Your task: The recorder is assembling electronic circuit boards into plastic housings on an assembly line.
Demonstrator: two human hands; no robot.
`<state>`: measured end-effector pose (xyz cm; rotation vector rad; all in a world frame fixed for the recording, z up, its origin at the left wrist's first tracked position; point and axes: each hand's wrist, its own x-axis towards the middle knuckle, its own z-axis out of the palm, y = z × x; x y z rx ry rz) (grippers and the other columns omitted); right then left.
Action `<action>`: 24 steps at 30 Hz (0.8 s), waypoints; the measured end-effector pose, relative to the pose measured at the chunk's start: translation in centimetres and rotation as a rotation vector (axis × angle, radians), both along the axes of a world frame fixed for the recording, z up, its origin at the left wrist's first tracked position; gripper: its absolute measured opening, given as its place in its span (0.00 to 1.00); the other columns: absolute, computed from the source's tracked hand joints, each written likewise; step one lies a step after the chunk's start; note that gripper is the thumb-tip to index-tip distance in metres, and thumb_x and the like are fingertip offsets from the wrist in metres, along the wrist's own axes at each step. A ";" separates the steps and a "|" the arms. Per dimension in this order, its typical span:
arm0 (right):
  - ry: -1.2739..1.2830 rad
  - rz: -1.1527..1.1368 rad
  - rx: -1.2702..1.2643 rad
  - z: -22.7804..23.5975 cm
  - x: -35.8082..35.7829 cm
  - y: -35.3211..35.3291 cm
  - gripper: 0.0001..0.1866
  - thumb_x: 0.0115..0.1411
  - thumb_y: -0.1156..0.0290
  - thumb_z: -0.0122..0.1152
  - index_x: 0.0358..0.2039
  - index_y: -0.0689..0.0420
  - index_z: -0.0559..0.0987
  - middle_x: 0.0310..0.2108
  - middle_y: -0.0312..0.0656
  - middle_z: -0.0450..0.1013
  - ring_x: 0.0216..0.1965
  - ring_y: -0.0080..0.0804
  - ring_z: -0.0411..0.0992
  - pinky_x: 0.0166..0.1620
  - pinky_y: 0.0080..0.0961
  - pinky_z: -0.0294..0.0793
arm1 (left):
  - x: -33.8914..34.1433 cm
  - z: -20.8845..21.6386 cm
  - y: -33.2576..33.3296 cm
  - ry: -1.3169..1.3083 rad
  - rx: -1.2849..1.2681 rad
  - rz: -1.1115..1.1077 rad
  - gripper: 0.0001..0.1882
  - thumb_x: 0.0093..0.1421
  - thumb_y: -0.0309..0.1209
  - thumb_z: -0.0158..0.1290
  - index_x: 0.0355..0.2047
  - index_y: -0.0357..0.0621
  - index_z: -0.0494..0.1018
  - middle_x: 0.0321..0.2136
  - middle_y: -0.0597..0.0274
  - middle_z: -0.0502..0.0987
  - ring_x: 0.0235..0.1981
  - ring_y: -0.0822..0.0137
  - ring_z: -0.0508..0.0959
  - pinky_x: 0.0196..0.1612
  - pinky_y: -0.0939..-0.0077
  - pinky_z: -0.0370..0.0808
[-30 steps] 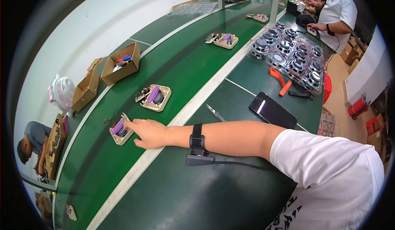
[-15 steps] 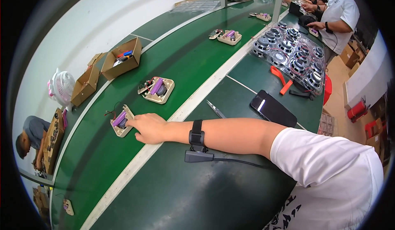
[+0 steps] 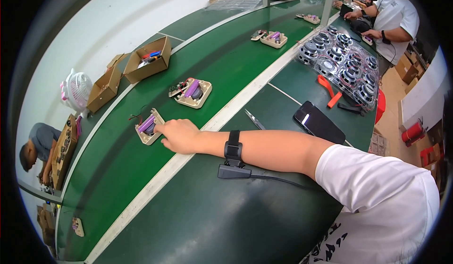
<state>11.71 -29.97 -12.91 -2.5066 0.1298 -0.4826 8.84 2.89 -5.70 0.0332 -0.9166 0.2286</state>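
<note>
My right hand (image 3: 180, 135) reaches across to the green belt, a black strap around its wrist. Its fingers close on the near edge of a beige plastic housing (image 3: 159, 137), the thumb on the lower side; the fingertips are partly hidden. In that housing lie a purple cylindrical battery (image 3: 146, 123) and a dark round part, with thin wires sticking out at the far side. Just beyond sits a similar open housing (image 3: 206, 96) with a battery and a small circuit board beside it. My left hand is out of view.
On the dark green bench lie tweezers (image 3: 255, 119), a black phone (image 3: 319, 122), an orange strap (image 3: 329, 90) and a tray of speakers (image 3: 348, 70). Cardboard boxes (image 3: 160, 56) and a fan (image 3: 77, 91) line the belt's far side. Co-workers (image 3: 398, 21) are at the right and far left.
The whole view has shifted, so things appear slightly higher and further right. My right hand stays at the same edge of the housing.
</note>
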 end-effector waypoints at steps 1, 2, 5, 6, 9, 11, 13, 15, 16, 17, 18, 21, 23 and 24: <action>0.011 -0.023 0.014 -0.1 -0.1 -0.2 0.19 0.57 0.68 0.62 0.49 0.55 0.74 0.37 0.50 0.79 0.39 0.52 0.78 0.43 0.46 0.77 | 0.0 0.1 0.2 -0.006 -0.013 -0.020 0.21 0.61 0.33 0.55 0.53 0.38 0.70 0.47 0.50 0.73 0.49 0.65 0.72 0.55 0.67 0.67; 0.010 -0.021 0.012 -0.3 0.1 -0.2 0.19 0.57 0.68 0.62 0.49 0.55 0.74 0.37 0.50 0.79 0.39 0.52 0.78 0.43 0.46 0.77 | 0.0 0.1 0.3 -0.013 -0.026 -0.041 0.21 0.61 0.33 0.55 0.53 0.38 0.70 0.47 0.50 0.73 0.50 0.65 0.72 0.55 0.67 0.66; -0.047 -0.036 0.008 -0.1 0.4 0.3 0.17 0.57 0.68 0.64 0.47 0.55 0.76 0.35 0.50 0.80 0.38 0.52 0.79 0.43 0.46 0.78 | 0.2 0.2 0.8 -0.028 -0.062 -0.109 0.22 0.61 0.34 0.55 0.54 0.38 0.69 0.48 0.50 0.73 0.50 0.65 0.72 0.56 0.67 0.66; -0.042 -0.050 0.011 0.1 0.4 0.4 0.14 0.57 0.69 0.63 0.44 0.55 0.77 0.35 0.50 0.80 0.38 0.52 0.79 0.43 0.45 0.78 | 0.2 0.3 1.0 -0.032 -0.074 -0.132 0.22 0.61 0.34 0.56 0.54 0.39 0.69 0.48 0.50 0.73 0.51 0.65 0.72 0.56 0.67 0.66; -0.065 -0.068 0.035 0.1 0.2 0.2 0.11 0.57 0.69 0.64 0.40 0.56 0.79 0.34 0.49 0.80 0.37 0.51 0.79 0.42 0.45 0.78 | 0.1 0.4 1.7 -0.048 -0.094 -0.190 0.23 0.60 0.34 0.56 0.54 0.39 0.69 0.49 0.49 0.73 0.51 0.65 0.72 0.57 0.66 0.65; -0.148 -0.075 0.064 -0.1 0.2 -0.2 0.08 0.56 0.71 0.63 0.37 0.57 0.79 0.31 0.48 0.80 0.35 0.50 0.79 0.40 0.44 0.78 | 0.0 0.5 2.0 -0.059 -0.123 -0.231 0.24 0.60 0.35 0.56 0.55 0.39 0.69 0.49 0.49 0.73 0.52 0.65 0.71 0.57 0.66 0.65; -0.182 -0.032 0.103 -0.1 0.2 -0.1 0.08 0.56 0.72 0.63 0.37 0.58 0.79 0.28 0.47 0.79 0.33 0.48 0.78 0.39 0.42 0.77 | -0.1 0.6 2.3 -0.071 -0.153 -0.273 0.24 0.60 0.35 0.57 0.55 0.39 0.69 0.50 0.49 0.73 0.52 0.64 0.71 0.58 0.66 0.65; -0.216 0.011 0.144 -0.1 0.1 0.2 0.08 0.56 0.73 0.63 0.36 0.59 0.79 0.26 0.46 0.78 0.30 0.47 0.78 0.38 0.40 0.77 | -0.2 0.5 2.5 -0.083 -0.181 -0.317 0.25 0.60 0.35 0.57 0.56 0.39 0.69 0.50 0.49 0.73 0.53 0.64 0.71 0.58 0.66 0.64; -0.244 0.090 0.181 0.2 0.0 0.7 0.07 0.56 0.74 0.64 0.36 0.60 0.78 0.25 0.44 0.77 0.28 0.43 0.77 0.36 0.37 0.76 | -0.2 0.5 2.6 -0.087 -0.194 -0.338 0.25 0.60 0.36 0.57 0.56 0.39 0.69 0.51 0.49 0.73 0.53 0.64 0.71 0.59 0.65 0.64; -0.273 0.169 0.219 0.4 0.0 1.0 0.07 0.56 0.75 0.64 0.35 0.60 0.78 0.23 0.43 0.76 0.26 0.40 0.76 0.35 0.34 0.76 | -0.2 0.5 2.8 -0.091 -0.206 -0.359 0.25 0.60 0.36 0.57 0.56 0.39 0.69 0.51 0.48 0.73 0.53 0.64 0.71 0.59 0.65 0.64; -0.270 0.171 0.220 0.6 -0.1 1.2 0.07 0.56 0.75 0.64 0.35 0.60 0.78 0.23 0.43 0.76 0.26 0.40 0.76 0.35 0.34 0.76 | -0.3 0.4 2.9 -0.095 -0.218 -0.379 0.26 0.60 0.36 0.57 0.56 0.39 0.69 0.51 0.48 0.73 0.54 0.64 0.71 0.59 0.65 0.64; -0.258 0.472 0.352 1.2 -0.3 1.9 0.07 0.54 0.77 0.66 0.34 0.61 0.78 0.22 0.40 0.76 0.25 0.31 0.75 0.34 0.27 0.75 | -0.5 0.5 4.1 -0.106 -0.241 -0.432 0.27 0.60 0.36 0.58 0.57 0.40 0.69 0.52 0.48 0.73 0.54 0.64 0.71 0.60 0.65 0.63; -0.196 0.573 0.344 2.0 -1.3 2.6 0.07 0.54 0.77 0.66 0.33 0.62 0.78 0.23 0.40 0.77 0.25 0.31 0.75 0.34 0.27 0.76 | -0.6 0.6 5.0 -0.117 -0.256 -0.462 0.27 0.60 0.37 0.58 0.57 0.40 0.68 0.52 0.48 0.73 0.55 0.64 0.71 0.61 0.65 0.63; -0.133 0.666 0.329 2.2 -1.5 3.0 0.07 0.53 0.77 0.66 0.33 0.62 0.79 0.24 0.40 0.77 0.25 0.31 0.76 0.34 0.27 0.76 | -0.7 0.6 5.4 -0.123 -0.264 -0.477 0.27 0.60 0.37 0.58 0.58 0.40 0.68 0.52 0.48 0.73 0.55 0.64 0.71 0.61 0.65 0.63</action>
